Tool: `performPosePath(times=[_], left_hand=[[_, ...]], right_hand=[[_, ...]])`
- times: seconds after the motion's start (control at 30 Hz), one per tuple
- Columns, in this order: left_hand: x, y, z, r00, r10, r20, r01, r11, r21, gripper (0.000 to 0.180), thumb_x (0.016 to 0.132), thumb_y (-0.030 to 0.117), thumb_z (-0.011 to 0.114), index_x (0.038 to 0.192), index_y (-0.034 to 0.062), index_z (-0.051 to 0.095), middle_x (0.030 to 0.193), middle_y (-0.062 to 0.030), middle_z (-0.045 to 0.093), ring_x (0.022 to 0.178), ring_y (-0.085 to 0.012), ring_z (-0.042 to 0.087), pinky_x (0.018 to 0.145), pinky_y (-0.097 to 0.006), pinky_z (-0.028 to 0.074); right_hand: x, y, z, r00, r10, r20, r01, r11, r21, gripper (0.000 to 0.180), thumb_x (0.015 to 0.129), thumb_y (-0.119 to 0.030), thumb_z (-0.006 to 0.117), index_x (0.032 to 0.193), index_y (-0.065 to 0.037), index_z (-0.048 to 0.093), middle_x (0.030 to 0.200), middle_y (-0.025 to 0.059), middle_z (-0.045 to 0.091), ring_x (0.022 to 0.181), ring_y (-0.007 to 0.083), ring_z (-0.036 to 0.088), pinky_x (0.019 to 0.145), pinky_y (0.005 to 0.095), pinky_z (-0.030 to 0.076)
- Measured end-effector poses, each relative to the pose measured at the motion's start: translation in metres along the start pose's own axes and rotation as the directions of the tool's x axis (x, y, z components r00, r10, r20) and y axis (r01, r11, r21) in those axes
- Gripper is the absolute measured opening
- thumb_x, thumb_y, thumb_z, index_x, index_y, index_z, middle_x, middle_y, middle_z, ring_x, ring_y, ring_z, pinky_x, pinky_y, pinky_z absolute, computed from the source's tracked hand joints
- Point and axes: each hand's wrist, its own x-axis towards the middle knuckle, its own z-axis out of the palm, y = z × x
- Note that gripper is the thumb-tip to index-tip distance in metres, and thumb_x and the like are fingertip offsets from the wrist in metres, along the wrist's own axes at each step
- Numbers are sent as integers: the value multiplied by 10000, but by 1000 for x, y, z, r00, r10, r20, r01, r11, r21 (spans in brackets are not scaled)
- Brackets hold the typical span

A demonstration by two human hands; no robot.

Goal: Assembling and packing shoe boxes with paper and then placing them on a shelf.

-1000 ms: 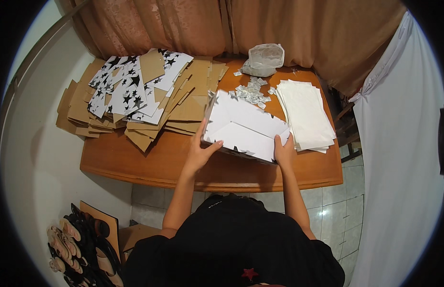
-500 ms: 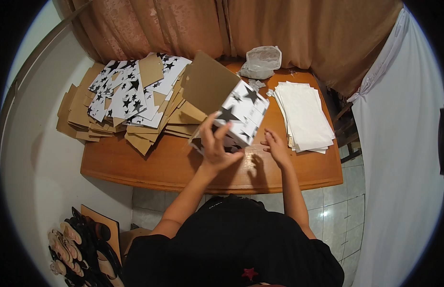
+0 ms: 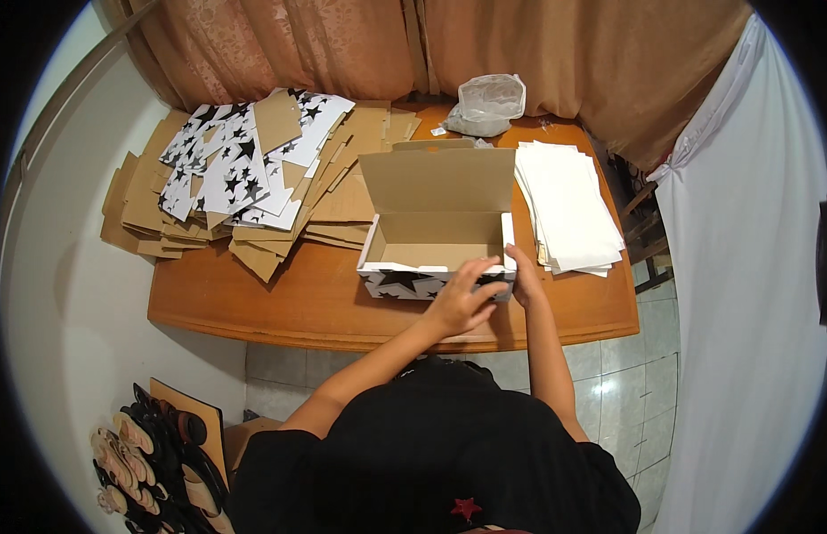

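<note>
Two hands at an open star-printed box (image 3: 422,258) on a wooden table (image 3: 289,303).
Left hand (image 3: 458,303) fingers spread on its front wall; right hand (image 3: 523,278) fingers together at its corner. Flat cardboard (image 3: 244,178) at ten o'clock, white sheets (image 3: 569,200) at three.

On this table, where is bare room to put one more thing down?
Bare wood shows along the table's front edge, left of the open box, below the cardboard pile. A smaller strip lies under the white sheets. The back is crowded.

Open box (image 3: 436,236) on table (image 3: 298,303), flat cartons (image 3: 244,178) left, sheets (image 3: 569,205) right.
</note>
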Motion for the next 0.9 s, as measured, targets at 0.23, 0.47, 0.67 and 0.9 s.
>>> performPosePath(times=[0.23, 0.47, 0.67, 0.9], left_hand=[[-55, -46, -68, 801, -456, -388, 532, 839, 112, 283, 726, 71, 610, 1008, 60, 587, 1136, -143, 511, 1088, -326, 459, 905, -393, 383], [-105, -57, -79, 795, -535, -284, 547, 836, -42, 200, 790, 34, 561, 974, 6, 634, 1074, -146, 567, 934, -303, 572, 829, -349, 457], [-111, -65, -66, 818, -520, -245, 552, 830, 80, 240, 796, 96, 594, 1017, 13, 635, 1121, -165, 550, 1003, -312, 543, 870, -361, 436], [-92, -83, -73, 788, -586, -191, 605, 794, 62, 361, 789, 100, 576, 1136, 1, 553, 1218, -190, 478, 1096, -348, 475, 940, -386, 375]], right_hand=[[24, 32, -25, 998, -53, 16, 49, 978, 204, 501, 819, -377, 547, 1163, -17, 495, 1070, 157, 581, 950, 269, 592, 821, 395, 482], [23, 35, -22, 997, -71, -21, 74, 973, 220, 371, 865, -259, 494, 1142, -13, 520, 1036, 81, 574, 943, 180, 545, 839, 304, 427], [32, 29, -28, 950, -296, -97, 254, 917, -309, 438, 825, -97, 506, 1245, -3, 428, 1192, 131, 490, 1041, 208, 497, 895, 303, 385], [16, -30, 27, 726, -666, 170, 467, 296, -833, 580, 763, -132, 577, 1297, -21, 377, 1373, 191, 310, 1245, 361, 320, 1034, 416, 287]])
